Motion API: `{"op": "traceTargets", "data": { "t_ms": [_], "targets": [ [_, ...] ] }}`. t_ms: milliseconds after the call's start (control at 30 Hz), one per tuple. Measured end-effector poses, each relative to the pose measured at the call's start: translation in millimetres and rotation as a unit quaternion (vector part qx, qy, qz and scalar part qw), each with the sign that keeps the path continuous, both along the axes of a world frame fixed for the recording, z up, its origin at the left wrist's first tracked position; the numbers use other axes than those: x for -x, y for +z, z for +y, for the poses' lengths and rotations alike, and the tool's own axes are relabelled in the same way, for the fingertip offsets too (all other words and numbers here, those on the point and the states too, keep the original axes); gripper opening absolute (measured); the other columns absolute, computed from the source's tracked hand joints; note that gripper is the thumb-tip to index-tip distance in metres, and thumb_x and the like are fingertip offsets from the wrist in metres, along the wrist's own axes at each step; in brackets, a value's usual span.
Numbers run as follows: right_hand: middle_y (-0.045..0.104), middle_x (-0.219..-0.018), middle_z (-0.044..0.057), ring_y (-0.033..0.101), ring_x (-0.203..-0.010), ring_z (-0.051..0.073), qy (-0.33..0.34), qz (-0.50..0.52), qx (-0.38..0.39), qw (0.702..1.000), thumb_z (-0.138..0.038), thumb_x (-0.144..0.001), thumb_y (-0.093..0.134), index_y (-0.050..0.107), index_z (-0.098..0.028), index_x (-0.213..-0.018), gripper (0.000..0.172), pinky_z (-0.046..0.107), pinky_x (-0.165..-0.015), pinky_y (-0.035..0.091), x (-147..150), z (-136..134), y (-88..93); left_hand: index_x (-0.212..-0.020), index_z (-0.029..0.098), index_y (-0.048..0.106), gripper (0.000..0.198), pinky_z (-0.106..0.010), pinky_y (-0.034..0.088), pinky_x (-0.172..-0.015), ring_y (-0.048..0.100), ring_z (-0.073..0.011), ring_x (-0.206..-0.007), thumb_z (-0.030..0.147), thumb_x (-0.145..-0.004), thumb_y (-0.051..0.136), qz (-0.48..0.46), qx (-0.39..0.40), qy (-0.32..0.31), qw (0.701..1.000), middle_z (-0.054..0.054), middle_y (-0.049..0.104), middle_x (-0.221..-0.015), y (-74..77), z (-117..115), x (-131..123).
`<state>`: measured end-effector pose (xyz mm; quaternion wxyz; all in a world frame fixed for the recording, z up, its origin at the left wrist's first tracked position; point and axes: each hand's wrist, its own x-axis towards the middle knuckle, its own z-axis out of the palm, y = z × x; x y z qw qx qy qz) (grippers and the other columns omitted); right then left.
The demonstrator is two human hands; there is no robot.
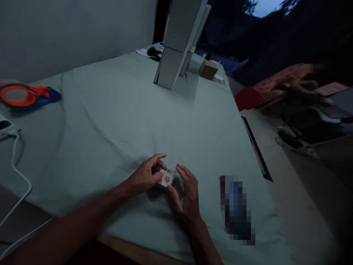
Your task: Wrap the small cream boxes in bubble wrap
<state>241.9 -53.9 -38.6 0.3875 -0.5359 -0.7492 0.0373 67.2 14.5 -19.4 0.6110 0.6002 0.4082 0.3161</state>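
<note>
Nearest to you is your left forearm (74, 224), crossing the lower left over the near edge of the cloth-covered surface (116, 110), with your right forearm (208, 241) coming up from the bottom edge. Between your hands, near the front of the surface, is a small box (167, 178), pale with a reddish print on its top face. Your left hand (145, 176) grasps its left side, thumb laid along the edge and index finger stretched out beyond it. Your right hand (188, 197) is loosely curved with the fingers spread from the thumb, holding nothing; its thumb tip is at the box's near right corner, though you cannot tell whether it touches. To the right of that hand lies a dark, bluish item (236, 209), pixelated past recognition. Over on your left, a white cable (27, 180) runs from a white device (6, 127), and an orange ring (31, 96) sits farther back. At the far end, a tall pale panel (176, 48) stands upright, slightly left of a brown box (208, 70).
</note>
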Motion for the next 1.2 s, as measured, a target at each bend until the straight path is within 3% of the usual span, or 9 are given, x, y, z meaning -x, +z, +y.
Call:
{"op": "traceTargets", "data": {
  "t_ms": [233, 367, 700, 1200],
  "targets": [
    [0.056, -0.129, 0.013, 0.052, -0.119, 0.027, 0.007, 0.027, 0.036, 0.999, -0.028, -0.09, 0.055, 0.044, -0.021, -0.134, 0.046, 0.048, -0.098, 0.043, 4.7, 5.4, -3.2, -0.135, 0.021, 0.045, 0.063, -0.024, 0.043, -0.066, 0.05, -0.0117, -0.074, 0.015, -0.073, 0.053, 0.017, -0.008, -0.007, 1.0, -0.002, 0.058, -0.101, 4.0, -1.2, 1.2],
    [0.06, -0.121, 0.011, 0.054, -0.115, 0.026, 0.021, 0.041, 0.037, 0.998, -0.027, -0.09, 0.055, 0.053, -0.022, -0.121, 0.032, 0.046, -0.095, 0.044, 9.5, 8.4, -0.3, -0.135, 0.021, 0.045, 0.062, -0.025, 0.044, -0.069, 0.051, -0.0126, -0.077, 0.015, -0.074, 0.053, 0.009, -0.007, -0.008, 1.0, -0.002, 0.058, -0.103, 1.8, -0.9, 1.1],
    [0.063, -0.116, 0.011, 0.052, -0.118, 0.029, 0.006, -0.133, -0.073, 0.988, -0.019, -0.089, 0.059, 0.059, -0.022, -0.115, 0.026, 0.046, -0.091, 0.042, 8.4, 2.3, 10.3, -0.135, 0.021, 0.044, 0.061, -0.025, 0.042, -0.063, 0.047, -0.01, -0.068, 0.018, -0.075, 0.054, 0.013, 0.001, -0.011, 1.0, -0.002, 0.057, -0.102, 1.5, -0.4, 0.8],
    [0.061, -0.124, 0.013, 0.051, -0.121, 0.028, 0.035, -0.132, -0.051, 0.989, -0.032, -0.091, 0.057, 0.057, -0.022, -0.114, 0.025, 0.045, -0.095, 0.041, 5.0, 8.6, 2.4, -0.133, 0.021, 0.047, 0.061, -0.025, 0.043, -0.068, 0.05, -0.0117, -0.075, 0.02, -0.072, 0.055, -0.002, 0.008, -0.007, 1.0, -0.003, 0.057, -0.102, 2.7, -0.5, -0.1]
  ]
}}
